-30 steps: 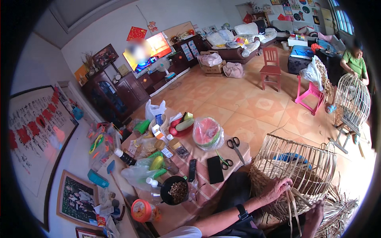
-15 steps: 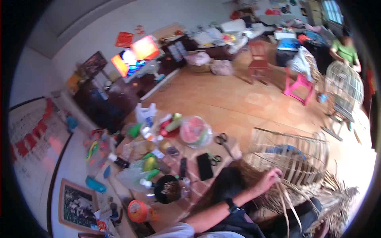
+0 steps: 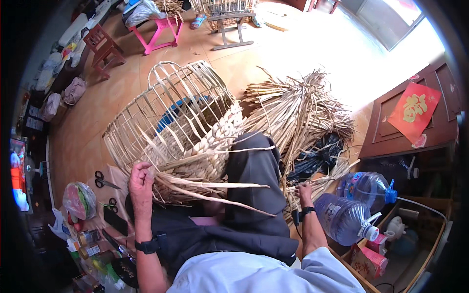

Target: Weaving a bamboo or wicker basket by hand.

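Note:
A half-woven basket (image 3: 211, 168) of dried stalks lies tilted across my lap, its bare upright ribs pointing away to the left. Several loose stalk ends trail from its near edge over my dark trouser leg. My left hand (image 3: 141, 177) pinches the stalks at the basket's near left edge. To the right of my knee, my right hand (image 3: 303, 191) is closed on dried stalks (image 3: 326, 183) at the low end of the heap; its fingertips are partly hidden. Something blue (image 3: 168, 117) shows inside the basket through the ribs.
A big heap of dried stalks (image 3: 303, 105) lies ahead right, beside a black plastic bag (image 3: 320, 155). Two large water bottles (image 3: 337, 219) stand at right. Scissors (image 3: 105, 181) and a phone (image 3: 115, 220) rest on the left table. Beyond are a pink stool (image 3: 159, 36) and a wooden chair (image 3: 101, 46).
The view has swung to the right and down, bringing the stalk heap, the bottles and my right hand into sight. My left hand stays at the basket's near edge.

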The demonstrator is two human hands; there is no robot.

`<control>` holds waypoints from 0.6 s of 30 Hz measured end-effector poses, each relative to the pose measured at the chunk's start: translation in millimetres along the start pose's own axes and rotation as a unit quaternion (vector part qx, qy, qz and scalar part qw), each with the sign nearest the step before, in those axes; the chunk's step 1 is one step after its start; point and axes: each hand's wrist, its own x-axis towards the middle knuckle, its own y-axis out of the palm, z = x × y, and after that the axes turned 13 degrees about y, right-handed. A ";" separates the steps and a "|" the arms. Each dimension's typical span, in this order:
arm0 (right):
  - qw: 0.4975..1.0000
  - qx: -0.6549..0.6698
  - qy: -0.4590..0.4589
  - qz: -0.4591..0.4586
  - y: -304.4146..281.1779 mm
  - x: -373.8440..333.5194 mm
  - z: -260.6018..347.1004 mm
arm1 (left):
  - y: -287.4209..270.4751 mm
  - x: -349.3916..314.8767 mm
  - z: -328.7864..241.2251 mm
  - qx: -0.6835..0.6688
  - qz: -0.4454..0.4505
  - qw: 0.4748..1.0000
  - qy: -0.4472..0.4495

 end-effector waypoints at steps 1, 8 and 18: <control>0.999 -0.040 -0.025 0.003 27.8 -8.1 -3.1 | -11.5 -3.7 -5.0 0.009 0.003 1.000 -0.010; 0.770 -0.501 -0.375 -0.126 119.1 -59.9 20.0 | 6.0 -3.2 -14.2 0.169 0.021 0.984 0.047; 0.798 -0.362 -0.476 0.080 233.5 -110.4 42.5 | 0.3 -13.5 -7.5 0.037 0.002 0.999 0.015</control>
